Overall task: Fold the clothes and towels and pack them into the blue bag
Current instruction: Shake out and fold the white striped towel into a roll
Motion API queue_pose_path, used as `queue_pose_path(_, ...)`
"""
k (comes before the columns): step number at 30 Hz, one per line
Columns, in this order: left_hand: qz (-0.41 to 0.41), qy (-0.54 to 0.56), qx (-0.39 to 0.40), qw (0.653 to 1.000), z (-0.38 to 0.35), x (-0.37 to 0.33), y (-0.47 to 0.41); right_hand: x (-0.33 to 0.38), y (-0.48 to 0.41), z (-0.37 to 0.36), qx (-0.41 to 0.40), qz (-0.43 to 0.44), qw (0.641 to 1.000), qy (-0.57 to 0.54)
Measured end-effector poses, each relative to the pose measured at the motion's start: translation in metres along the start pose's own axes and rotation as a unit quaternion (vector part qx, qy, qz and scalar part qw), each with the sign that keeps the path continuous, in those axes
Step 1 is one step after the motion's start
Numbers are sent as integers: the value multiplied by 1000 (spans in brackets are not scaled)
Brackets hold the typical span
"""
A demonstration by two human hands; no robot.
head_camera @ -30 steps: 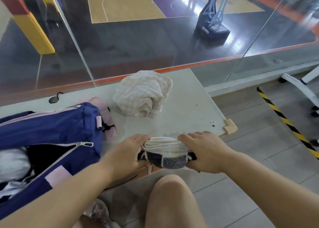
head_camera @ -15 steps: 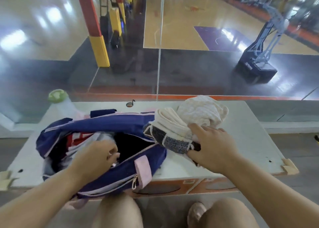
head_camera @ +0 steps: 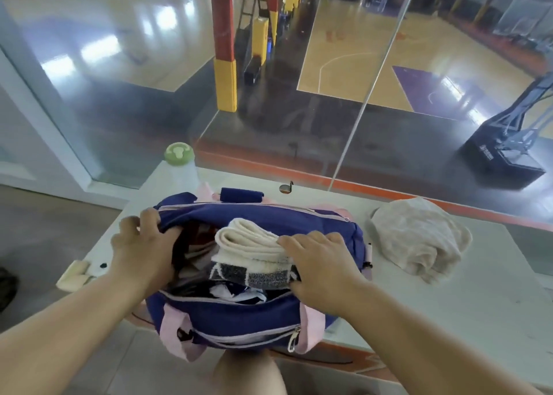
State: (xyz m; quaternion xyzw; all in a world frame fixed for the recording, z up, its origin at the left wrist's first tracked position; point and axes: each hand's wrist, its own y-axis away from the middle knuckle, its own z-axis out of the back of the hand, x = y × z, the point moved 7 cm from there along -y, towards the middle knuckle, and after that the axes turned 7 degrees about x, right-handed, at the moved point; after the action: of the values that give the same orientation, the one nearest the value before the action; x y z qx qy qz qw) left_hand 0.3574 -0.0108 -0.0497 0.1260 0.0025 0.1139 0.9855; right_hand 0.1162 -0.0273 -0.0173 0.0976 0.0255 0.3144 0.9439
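Head view, only one: blue bag (head_camera: 239,322) sits on the white table (head_camera: 449,314), zip mouth open twd the camera. Left hand (head_camera: 143,245) is curled over the far-left rim of the opening, fingers hooked inside & thumb outside, gripping the fabric, prob. to keep the mouth spread so stuff goes in w/o snagging. Right hand (head_camera: 320,272) lies flat, palm down, fingers spread on the folded cream towel w/ dark checked band (head_camera: 254,257); not a pinch, more pressing it down. Towel is in the bag's mouth, lying on top of other clothes already inside, part still above the rim. Looks like the stuffing-in step for this item. Second towel, a crumpled cream one (head_camera: 419,239), is on the table just right of the bag, unfolded, so task isn't near done. A bottle w/ green lid (head_camera: 179,161) stands at the table's far-left corner, behind the bag. Risk: the fold loosening when pushed deeper.
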Motion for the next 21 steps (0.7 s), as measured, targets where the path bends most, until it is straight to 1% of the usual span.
queue_pose_path(3,-26,88,44,995,-12,15,-11,19,-29,-8,3,16,1000,15)
queue_pose_path(5,-68,77,73,992,-24,18,-21,35,-47,-13,-4,34,999,23)
queue_pose_path(7,-114,60,72,989,-25,15,-28,50,-61,-20,3,51,998,25)
queue_pose_path(8,-124,62,65,988,-21,14,-28,57,-66,-23,9,55,998,33)
queue_pose_path(11,-125,91,44,987,-12,15,-26,73,-74,-30,21,50,996,65)
queue_pose_path(13,-124,96,43,987,-7,14,-24,81,-70,-34,12,37,997,62)
queue_pose_path(15,-128,99,43,986,-4,12,-24,85,-61,-34,-44,41,996,59)
queue_pose_path(17,-130,117,49,983,-5,12,-25,88,-51,-38,-114,75,989,64)
queue_pose_path(18,-132,133,51,981,-6,12,-25,89,-47,-40,-132,99,985,57)
queue_pose_path(19,-133,150,53,978,-7,12,-25,89,-45,-44,-130,118,984,40)
queue_pose_path(21,-129,172,54,975,-7,12,-24,86,-46,-56,-73,130,989,-5)
